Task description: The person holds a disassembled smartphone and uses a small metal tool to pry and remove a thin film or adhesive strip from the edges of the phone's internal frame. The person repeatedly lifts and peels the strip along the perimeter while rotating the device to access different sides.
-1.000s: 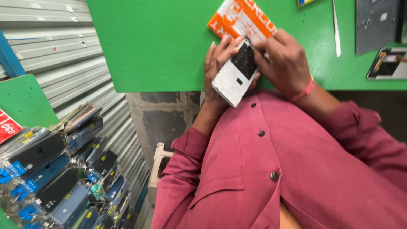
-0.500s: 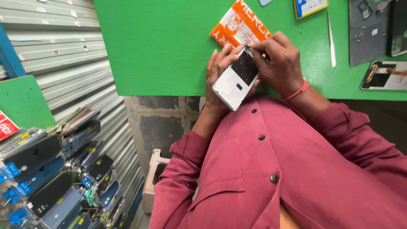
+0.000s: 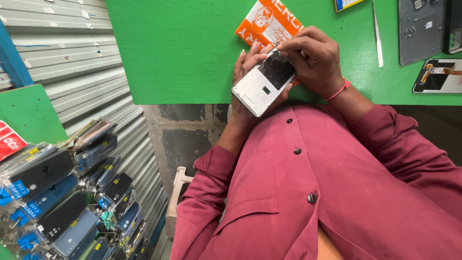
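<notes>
Nearest is a maroon shirt (image 3: pixel 337 192) with three dark buttons down its front, both sleeves reaching toward the green tabletop (image 3: pixel 183 53). At the near left, packaged phone cases (image 3: pixel 57 202) hang in overlapping rows; too many overlap to count.

Just past the tabletop's near edge, the left hand (image 3: pixel 248 72) cradles one phone frame (image 3: pixel 263 83) from beneath, fingers curled up around its far-left side. The frame is white and tilted, its far half covered by a dark panel and a small green square near its middle. The right hand (image 3: pixel 315 60) is curled over the frame's far-right end, fingertips pinched at that corner and touching it; whether something small sits between the fingertips cannot be told. A pink band (image 3: pixel 338 91) circles the right wrist.

Just beyond the hands, one orange packet (image 3: pixel 269 21) lies flat on the tabletop, partly under the fingers. Farther right lie one thin white tool (image 3: pixel 378 33), one grey back cover (image 3: pixel 419 31) and, nearer the right edge, one dark screen part (image 3: pixel 440 77) with an orange ribbon cable.
</notes>
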